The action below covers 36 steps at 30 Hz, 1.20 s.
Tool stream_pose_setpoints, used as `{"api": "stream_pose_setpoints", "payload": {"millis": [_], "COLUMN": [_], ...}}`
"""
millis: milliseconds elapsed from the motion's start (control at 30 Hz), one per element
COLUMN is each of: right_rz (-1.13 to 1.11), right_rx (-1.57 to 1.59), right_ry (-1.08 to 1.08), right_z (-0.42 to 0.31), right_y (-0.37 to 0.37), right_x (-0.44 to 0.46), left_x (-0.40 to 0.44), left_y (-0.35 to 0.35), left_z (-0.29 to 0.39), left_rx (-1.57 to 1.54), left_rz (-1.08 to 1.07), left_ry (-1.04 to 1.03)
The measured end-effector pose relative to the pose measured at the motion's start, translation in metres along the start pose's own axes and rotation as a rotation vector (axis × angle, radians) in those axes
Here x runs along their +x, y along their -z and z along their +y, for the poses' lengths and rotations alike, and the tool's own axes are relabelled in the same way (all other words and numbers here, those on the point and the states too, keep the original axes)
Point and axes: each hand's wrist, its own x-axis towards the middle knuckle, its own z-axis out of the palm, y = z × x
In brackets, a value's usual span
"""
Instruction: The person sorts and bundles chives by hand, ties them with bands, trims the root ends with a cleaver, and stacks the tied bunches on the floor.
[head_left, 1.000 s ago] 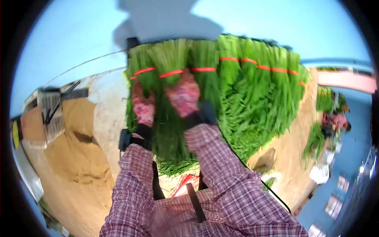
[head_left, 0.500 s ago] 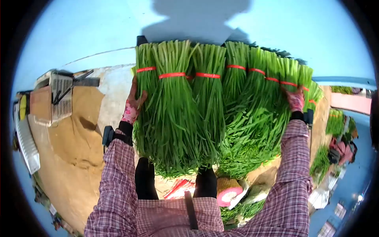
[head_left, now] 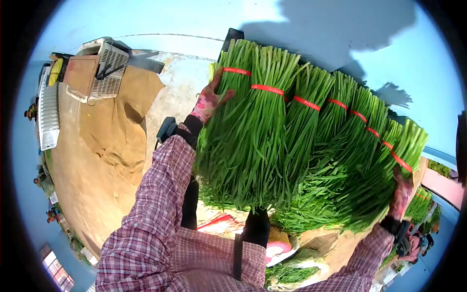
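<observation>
Several bundles of green garlic chives point(head_left: 262, 141), each tied with a red band, lie side by side with their cut ends away from me. My left hand point(head_left: 210, 103), in a pink patterned glove, holds the outer side of the leftmost bundle point(head_left: 238, 57), thumb across its front. At the other end, my right hand point(head_left: 402, 191) grips the rightmost bundle point(head_left: 410, 143) just below its red band point(head_left: 401, 161). That bundle leans out to the right. The fingers behind both bundles are partly hidden.
Loose red ties point(head_left: 220, 223) lie by my legs. A pink-and-white roll point(head_left: 278, 248) sits near a bag of greens point(head_left: 292, 270). To the left are a white plastic crate point(head_left: 109, 73) and brown sheeting point(head_left: 109, 117). More banded chives point(head_left: 418, 204) lie at far right.
My view has turned, and the row now slants down to the right. My right hand has moved outward and lower, now on the outermost bundle. The left hand stays at the leftmost bundle.
</observation>
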Motion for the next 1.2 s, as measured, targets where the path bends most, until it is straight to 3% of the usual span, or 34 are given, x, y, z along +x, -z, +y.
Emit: {"api": "stream_pose_setpoints", "payload": {"millis": [100, 133, 167, 200, 233, 300, 333, 367, 433, 500, 533, 567, 600, 667, 700, 867, 933, 1067, 1100, 1200], "right_rz": [-0.067, -0.037, -0.026, -0.015, -0.002, -0.200, 0.027, -0.200, -0.163, -0.212, -0.142, -0.209, -0.187, -0.129, -0.038, 0.080, 0.063, 0.037, 0.039, 0.019], "right_rx": [-0.077, -0.074, 0.085, 0.246, 0.412, 0.471, 0.488, 0.584, 0.475, 0.538, 0.564, 0.561, 0.336, 0.318, -0.394, -0.461, -0.457, -0.433, -0.421, 0.113], "right_ry": [-0.167, -0.119, -0.119, -0.117, -0.111, -0.157, -0.144, -0.129, -0.162, -0.151, -0.138, -0.107, 0.047, 0.228, -0.004, 0.055, 0.037, -0.044, -0.036, -0.114], "right_z": [-0.063, -0.088, -0.109, -0.129, -0.138, -0.152, -0.144, -0.165, -0.189, -0.219, -0.197, -0.208, -0.164, -0.110, -0.179, -0.181, -0.172, -0.191, -0.199, -0.179], "right_y": [0.019, 0.009, -0.015, -0.042, -0.058, -0.099, -0.130, -0.159, -0.210, -0.253, -0.278, -0.301, -0.326, -0.398, -0.393, -0.413, -0.419, -0.398, -0.393, -0.374], "right_x": [-0.025, -0.040, -0.055, -0.067, -0.073, -0.075, -0.083, -0.085, -0.092, -0.098, -0.093, -0.094, -0.083, -0.058, -0.070, -0.079, -0.072, -0.078, -0.080, -0.091], "left_x": [-0.002, -0.003, -0.004, -0.003, -0.006, 0.000, -0.001, -0.003, -0.007, -0.004, 0.000, 0.006, 0.013, 0.020, 0.022, 0.015, 0.008, 0.009, 0.007, 0.004], "left_y": [-0.012, -0.016, -0.019, -0.016, -0.010, -0.034, -0.033, -0.032, -0.027, -0.033, -0.036, -0.039, -0.043, -0.036, -0.029, 0.014, 0.021, 0.018, 0.015, -0.001], "left_z": [0.015, 0.019, 0.021, 0.039, 0.057, 0.021, 0.023, 0.028, 0.038, 0.032, 0.023, 0.012, -0.001, -0.024, -0.028, -0.027, -0.015, -0.004, 0.001, 0.008], "left_rx": [-0.155, -0.171, -0.186, -0.178, -0.104, -0.166, -0.220, -0.273, -0.341, -0.195, -0.247, -0.301, -0.356, -0.494, -0.588, -0.577, -0.455, -1.014, -0.862, -0.551], "left_rz": [0.063, 0.098, 0.135, 0.144, 0.070, 0.273, 0.242, 0.213, 0.142, 0.148, 0.153, 0.157, 0.156, 0.009, -0.066, -0.283, -0.278, -0.320, -0.303, -0.243], "left_ry": [-0.019, -0.043, -0.070, -0.016, 0.242, -0.066, -0.045, -0.026, 0.003, -0.019, -0.082, -0.147, -0.209, -0.143, -0.090, 0.026, -0.004, 0.213, 0.111, -0.089]}}
